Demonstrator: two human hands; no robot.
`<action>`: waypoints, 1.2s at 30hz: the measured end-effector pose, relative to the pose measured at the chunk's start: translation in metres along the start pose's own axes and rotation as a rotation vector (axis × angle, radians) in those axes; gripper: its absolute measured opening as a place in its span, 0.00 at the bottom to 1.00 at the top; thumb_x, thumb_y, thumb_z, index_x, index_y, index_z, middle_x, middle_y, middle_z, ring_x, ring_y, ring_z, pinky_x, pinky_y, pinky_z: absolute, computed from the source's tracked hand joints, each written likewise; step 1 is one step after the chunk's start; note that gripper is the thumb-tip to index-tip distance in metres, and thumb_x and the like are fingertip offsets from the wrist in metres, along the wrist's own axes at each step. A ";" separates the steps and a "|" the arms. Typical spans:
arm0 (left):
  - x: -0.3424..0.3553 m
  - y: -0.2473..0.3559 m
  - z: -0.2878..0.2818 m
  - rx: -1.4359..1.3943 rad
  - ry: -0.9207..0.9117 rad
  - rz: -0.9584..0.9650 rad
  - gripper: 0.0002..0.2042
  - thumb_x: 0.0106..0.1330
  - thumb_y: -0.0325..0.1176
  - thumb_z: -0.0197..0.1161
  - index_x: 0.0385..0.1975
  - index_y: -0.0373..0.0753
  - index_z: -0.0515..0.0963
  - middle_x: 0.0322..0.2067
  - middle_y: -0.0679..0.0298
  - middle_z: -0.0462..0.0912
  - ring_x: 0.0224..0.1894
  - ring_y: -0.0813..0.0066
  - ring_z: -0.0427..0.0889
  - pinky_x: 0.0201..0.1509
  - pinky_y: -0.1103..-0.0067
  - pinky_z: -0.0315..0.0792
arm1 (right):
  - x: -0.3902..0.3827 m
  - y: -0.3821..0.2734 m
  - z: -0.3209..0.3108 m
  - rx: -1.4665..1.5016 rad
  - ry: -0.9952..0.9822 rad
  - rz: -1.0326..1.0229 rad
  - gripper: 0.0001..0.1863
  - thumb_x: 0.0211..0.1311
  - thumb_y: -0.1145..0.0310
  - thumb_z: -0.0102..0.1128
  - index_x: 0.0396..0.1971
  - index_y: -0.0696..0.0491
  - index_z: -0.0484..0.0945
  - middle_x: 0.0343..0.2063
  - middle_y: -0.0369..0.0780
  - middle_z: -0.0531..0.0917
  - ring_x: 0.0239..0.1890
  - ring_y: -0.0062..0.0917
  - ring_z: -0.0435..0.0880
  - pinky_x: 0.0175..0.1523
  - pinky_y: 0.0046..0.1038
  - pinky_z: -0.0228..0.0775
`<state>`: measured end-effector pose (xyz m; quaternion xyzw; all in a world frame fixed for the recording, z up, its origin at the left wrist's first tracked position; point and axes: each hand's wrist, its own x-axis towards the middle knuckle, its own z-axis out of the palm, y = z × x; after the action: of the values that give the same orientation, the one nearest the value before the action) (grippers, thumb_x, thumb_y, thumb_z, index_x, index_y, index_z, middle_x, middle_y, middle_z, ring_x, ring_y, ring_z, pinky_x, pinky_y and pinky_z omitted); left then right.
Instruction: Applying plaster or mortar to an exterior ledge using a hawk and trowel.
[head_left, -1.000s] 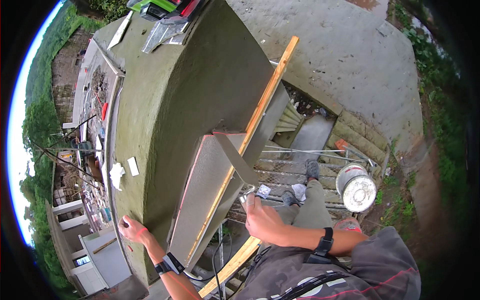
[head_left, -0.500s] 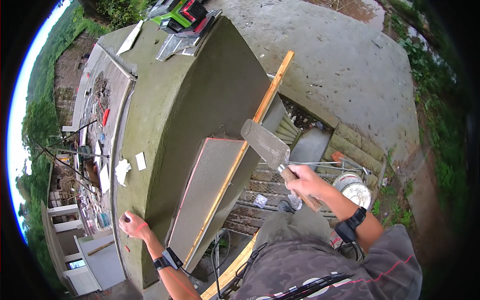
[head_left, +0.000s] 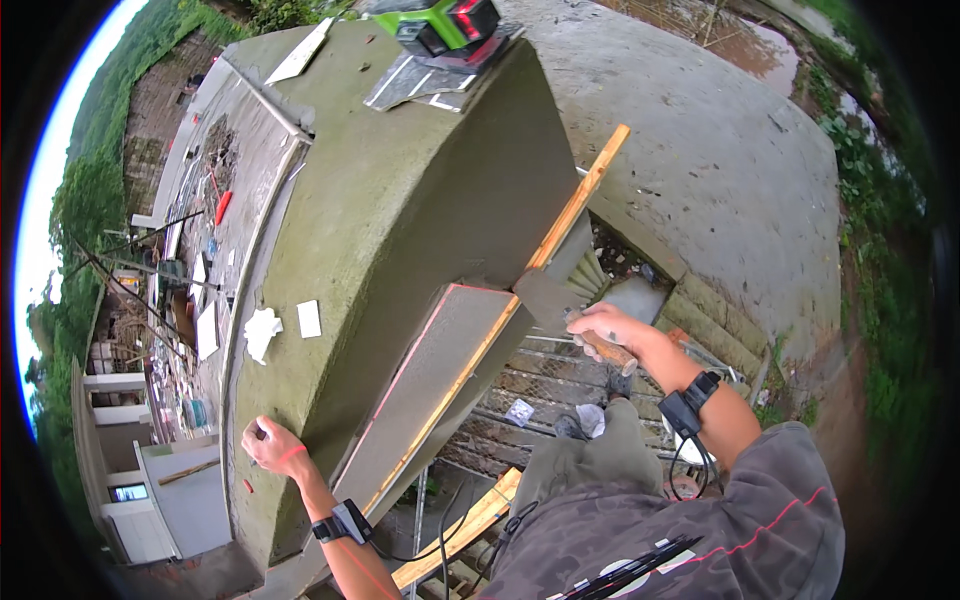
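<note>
My right hand (head_left: pixel 605 330) is wrapped around the brown wooden handle of a trowel (head_left: pixel 548 302). The trowel's grey metal blade points up and left, its tip beside the long wooden batten (head_left: pixel 580 205) that runs down the edge of the plastered wall (head_left: pixel 450 205). A smooth grey recessed panel (head_left: pixel 430 355) lies left of the batten, with a pinkish-red line along its other long edge. My left hand (head_left: pixel 275 447), fingers curled, rests on the greenish top of the wall; a dark spot shows between the fingers, too small to name.
A green and black laser level (head_left: pixel 440 25) stands on a tile piece (head_left: pixel 420 85) on the wall top. White scraps (head_left: pixel 262 333) lie above my left hand. Below are mesh-covered slats (head_left: pixel 545 385), a wooden plank (head_left: pixel 475 525) and steps (head_left: pixel 715 325). Cables hang from both wrists.
The trowel has come down, its blade now lower and close to the batten. My view has shifted, so the wall and laser level sit further right. My left hand stays on the wall top.
</note>
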<state>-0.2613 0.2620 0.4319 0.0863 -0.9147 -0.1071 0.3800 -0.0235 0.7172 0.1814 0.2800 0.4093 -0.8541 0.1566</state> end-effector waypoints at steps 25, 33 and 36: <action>-0.005 0.005 -0.002 -0.074 0.107 0.026 0.11 0.66 0.35 0.60 0.33 0.33 0.82 0.37 0.55 0.81 0.38 0.56 0.81 0.45 0.63 0.73 | -0.119 -0.165 0.076 0.334 -0.355 0.208 0.22 0.75 0.62 0.45 0.49 0.71 0.71 0.22 0.40 0.79 0.12 0.23 0.77 0.12 0.24 0.69; -0.003 -0.002 0.000 -0.091 0.090 0.047 0.12 0.67 0.37 0.59 0.34 0.33 0.82 0.38 0.56 0.81 0.38 0.55 0.81 0.45 0.63 0.72 | -0.164 -0.126 0.055 0.352 -0.357 -0.006 0.22 0.71 0.64 0.50 0.53 0.69 0.71 0.22 0.40 0.79 0.11 0.22 0.75 0.13 0.24 0.67; -0.002 -0.002 -0.001 -0.078 0.058 0.046 0.12 0.68 0.37 0.59 0.34 0.33 0.82 0.38 0.56 0.81 0.38 0.56 0.81 0.45 0.63 0.72 | -0.171 -0.102 0.047 0.087 -0.172 -0.126 0.21 0.68 0.66 0.54 0.52 0.68 0.72 0.22 0.39 0.78 0.11 0.22 0.74 0.15 0.24 0.66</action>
<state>-0.2590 0.2606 0.4302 0.0534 -0.9002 -0.1315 0.4117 0.0454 0.7494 0.3718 0.1860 0.3739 -0.9000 0.1246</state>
